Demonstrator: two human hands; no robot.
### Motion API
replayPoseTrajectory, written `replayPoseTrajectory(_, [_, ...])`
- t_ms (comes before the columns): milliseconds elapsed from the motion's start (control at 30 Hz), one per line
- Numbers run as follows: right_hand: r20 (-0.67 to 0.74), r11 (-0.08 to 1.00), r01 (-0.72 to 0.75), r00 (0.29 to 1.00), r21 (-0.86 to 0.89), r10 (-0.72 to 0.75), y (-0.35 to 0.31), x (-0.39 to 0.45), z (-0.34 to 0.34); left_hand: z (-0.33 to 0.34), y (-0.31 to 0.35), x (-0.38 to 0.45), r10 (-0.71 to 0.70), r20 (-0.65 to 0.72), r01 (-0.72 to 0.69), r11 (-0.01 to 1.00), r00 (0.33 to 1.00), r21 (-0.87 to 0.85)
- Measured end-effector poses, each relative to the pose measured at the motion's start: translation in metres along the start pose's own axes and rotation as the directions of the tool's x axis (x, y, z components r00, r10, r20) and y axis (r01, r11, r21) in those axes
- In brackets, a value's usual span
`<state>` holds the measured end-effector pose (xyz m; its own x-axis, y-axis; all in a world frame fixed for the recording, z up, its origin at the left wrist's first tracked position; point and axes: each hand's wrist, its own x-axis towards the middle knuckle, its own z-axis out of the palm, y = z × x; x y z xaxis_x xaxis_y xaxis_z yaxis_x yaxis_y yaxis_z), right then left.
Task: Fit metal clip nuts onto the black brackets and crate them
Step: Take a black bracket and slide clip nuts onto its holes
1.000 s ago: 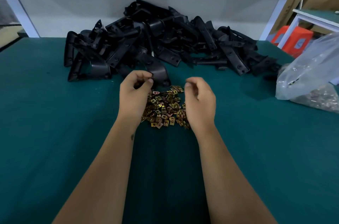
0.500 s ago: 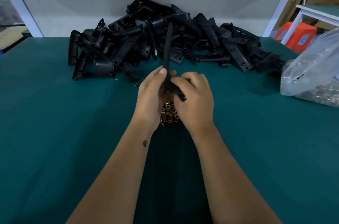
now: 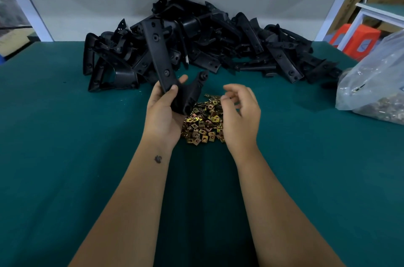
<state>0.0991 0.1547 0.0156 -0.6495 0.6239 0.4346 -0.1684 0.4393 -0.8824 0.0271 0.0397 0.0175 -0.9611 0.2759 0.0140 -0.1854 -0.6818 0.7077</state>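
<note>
L hand (image 3: 162,113) grips black bracket (image 3: 160,56) upright; R hand (image 3: 240,111) loose, empty, just above clip nuts (image 3: 203,122) btwn hands.

Held bracket (image 3: 160,56): matt black plastic, smooth. Clip nuts (image 3: 204,121) just beside it: glossy yellowish metal. Tabletop (image 3: 65,157) beneath: matt green cloth. Bag (image 3: 376,78): clear, crinkled plastic.

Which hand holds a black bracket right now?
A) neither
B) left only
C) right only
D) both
B: the left hand grips the black bracket with thumb and fingers curled round its lower end, while the right hand hangs over the pile of clip nuts with loosely curled fingers and nothing visible in it.
</note>
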Motion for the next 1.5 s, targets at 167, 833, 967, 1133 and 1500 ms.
replayPoseTrajectory(167, [-0.017, 0.990, -0.027, 1.000, -0.136, 0.025, 0.006, 0.004, 0.001, -0.002, 0.001, 0.002, -0.027, -0.040, 0.023, 0.995, 0.999, -0.095])
replayPoseTrajectory(833, [0.329, 0.753, 0.219, 0.944, -0.621, -0.003, 0.020, 0.011, 0.006, -0.015, 0.015, 0.002, -0.065, -0.234, 0.000, 0.963, 0.970, -0.268])
replayPoseTrajectory(967, [0.301, 0.783, 0.178, 0.953, -0.595, 0.013, 0.018, 0.011, 0.004, -0.009, 0.013, -0.002, -0.064, -0.185, 0.020, 0.973, 0.981, -0.229])
replayPoseTrajectory(1133, [0.177, 0.933, 0.067, 0.984, -0.352, -0.004, 0.010, 0.010, 0.005, 0.000, 0.007, -0.006, -0.110, -0.138, 0.079, 0.974, 0.984, -0.213])
replayPoseTrajectory(1500, [0.225, 0.770, -0.386, 0.922, 0.508, 0.315, -0.001, 0.016, 0.002, 0.010, -0.010, -0.006, -0.092, 0.024, 0.094, 0.986, 0.996, -0.138])
